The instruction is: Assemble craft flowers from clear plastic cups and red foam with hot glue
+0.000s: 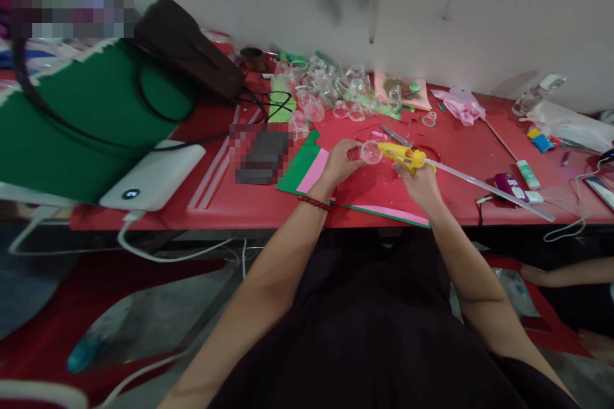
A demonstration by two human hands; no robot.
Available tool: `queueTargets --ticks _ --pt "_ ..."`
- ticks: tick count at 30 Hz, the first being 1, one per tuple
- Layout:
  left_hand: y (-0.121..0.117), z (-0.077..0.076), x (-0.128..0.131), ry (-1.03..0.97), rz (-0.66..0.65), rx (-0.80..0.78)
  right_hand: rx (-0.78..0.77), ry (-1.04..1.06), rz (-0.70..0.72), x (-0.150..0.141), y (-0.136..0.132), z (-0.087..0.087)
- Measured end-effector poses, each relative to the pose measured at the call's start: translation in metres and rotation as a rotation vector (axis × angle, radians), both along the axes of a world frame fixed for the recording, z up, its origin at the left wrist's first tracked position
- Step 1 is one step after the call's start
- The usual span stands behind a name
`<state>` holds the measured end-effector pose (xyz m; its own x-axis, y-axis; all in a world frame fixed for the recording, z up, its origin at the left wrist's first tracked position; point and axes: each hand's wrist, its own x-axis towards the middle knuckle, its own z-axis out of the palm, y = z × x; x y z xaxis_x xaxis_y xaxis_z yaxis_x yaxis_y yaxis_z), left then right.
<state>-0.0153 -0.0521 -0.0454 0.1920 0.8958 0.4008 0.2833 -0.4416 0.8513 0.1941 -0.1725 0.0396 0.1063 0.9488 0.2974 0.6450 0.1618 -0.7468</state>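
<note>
The left hand (341, 163) pinches a clear plastic cup (371, 152), seemingly steadying it for the yellow glue gun (401, 154) at its three o'clock, gripped in the right hand (422, 185).

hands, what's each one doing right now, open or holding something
Left hand: closed, holding a clear plastic cup.
Right hand: closed, holding a yellow glue gun.

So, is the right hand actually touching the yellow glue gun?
Touching: the head view shows the right hand wrapped around the yellow glue gun at its handle.
</note>
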Motion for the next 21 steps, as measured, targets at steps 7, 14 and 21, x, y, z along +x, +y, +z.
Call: queueTargets --ticks 7,14,21 --pt "0.000 -0.001 0.003 -0.065 -0.005 -0.019 -0.052 -0.036 -0.022 -0.012 0.008 0.006" --pt "-0.002 0.001 0.001 -0.067 -0.022 0.001 -0.046 -0.031 -0.023 -0.013 0.008 0.018" --pt "-0.002 0.002 0.002 -0.064 -0.011 0.002 -0.032 -0.034 -0.017 -0.009 0.010 0.018"
